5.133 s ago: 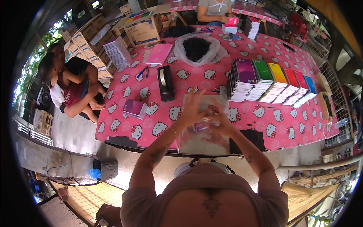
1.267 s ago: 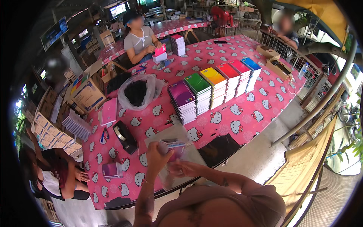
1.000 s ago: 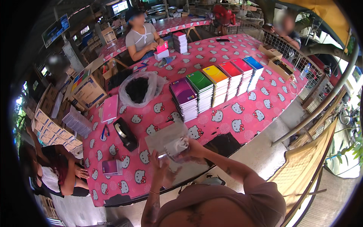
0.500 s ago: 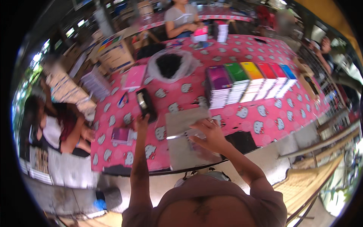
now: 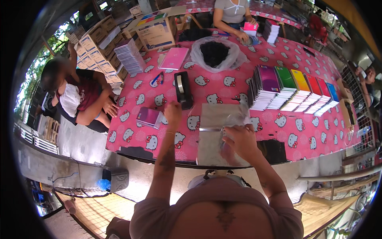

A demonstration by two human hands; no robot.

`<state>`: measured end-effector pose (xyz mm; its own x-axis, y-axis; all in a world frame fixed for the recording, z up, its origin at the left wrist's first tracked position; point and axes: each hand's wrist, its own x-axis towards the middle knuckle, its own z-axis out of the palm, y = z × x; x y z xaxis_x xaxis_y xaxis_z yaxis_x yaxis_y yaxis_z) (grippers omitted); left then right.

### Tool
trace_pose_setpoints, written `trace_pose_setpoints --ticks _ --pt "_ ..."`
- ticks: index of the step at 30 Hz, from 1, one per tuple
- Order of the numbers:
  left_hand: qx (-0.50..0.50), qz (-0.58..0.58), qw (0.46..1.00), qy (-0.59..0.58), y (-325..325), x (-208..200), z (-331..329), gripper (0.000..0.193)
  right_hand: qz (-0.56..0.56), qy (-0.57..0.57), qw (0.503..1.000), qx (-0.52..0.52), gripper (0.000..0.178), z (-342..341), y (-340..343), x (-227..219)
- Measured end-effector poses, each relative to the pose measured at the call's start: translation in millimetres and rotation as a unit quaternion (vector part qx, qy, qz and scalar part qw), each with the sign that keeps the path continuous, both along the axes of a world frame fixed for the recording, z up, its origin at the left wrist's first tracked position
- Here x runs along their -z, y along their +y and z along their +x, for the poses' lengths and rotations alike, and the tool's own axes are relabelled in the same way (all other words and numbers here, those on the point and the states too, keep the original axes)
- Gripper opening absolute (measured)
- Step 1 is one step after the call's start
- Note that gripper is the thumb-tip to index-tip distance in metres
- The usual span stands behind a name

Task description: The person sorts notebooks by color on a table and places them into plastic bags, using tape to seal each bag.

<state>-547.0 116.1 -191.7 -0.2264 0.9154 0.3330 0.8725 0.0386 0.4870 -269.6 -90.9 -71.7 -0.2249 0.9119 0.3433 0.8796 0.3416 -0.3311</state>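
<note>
Two bare hands over the pink tablecloth [image 5: 137, 136]; clock is centred on the grey board [image 5: 215, 112]. Left hand [image 5: 173, 115] at 10, just beside the near end of the black tape dispenser [image 5: 183, 91], fingers curled in; blurry there, so can't tell if it's pinching tape. Right hand [image 5: 242, 139] on the board's 3 o'clock side, palm down over clear plastic [image 5: 236, 118], thumb and fingers spread apart. Plastic lies on the board. Purple notebook pack [image 5: 149, 116] between 9 and 10, notebook stacks [image 5: 292, 91] at 2.
</note>
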Motion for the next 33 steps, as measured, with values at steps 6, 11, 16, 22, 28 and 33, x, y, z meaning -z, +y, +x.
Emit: trace_pose_setpoints --ticks 6,11,16,22,28,33 --pt "0.419 -0.122 0.854 -0.284 -48.6 -47.1 13.3 0.017 0.000 -0.031 0.999 0.012 0.033 0.1 -2.0 -1.7" --pt "0.584 -0.165 0.745 -0.278 -92.8 -101.8 75.6 0.027 -0.002 -0.001 1.000 -0.007 0.031 -6.3 4.3 -4.1" --pt "0.633 -0.045 0.754 -0.169 -83.0 -99.8 72.4 0.020 0.032 -0.012 0.999 -0.020 0.025 7.6 12.8 -19.2" --pt "0.623 -0.022 0.771 -0.130 -87.2 -108.6 87.2 0.017 -0.180 0.374 0.910 0.004 0.028 74.3 41.4 3.9" --pt "0.599 0.028 0.795 -0.095 -88.9 -91.5 103.3 0.015 -0.099 0.514 0.848 -0.083 0.050 99.0 1.4 78.6" --pt "0.592 0.089 0.800 -0.027 -92.7 -87.8 114.3 0.014 0.015 0.157 0.971 -0.179 0.051 64.5 -1.3 67.8"
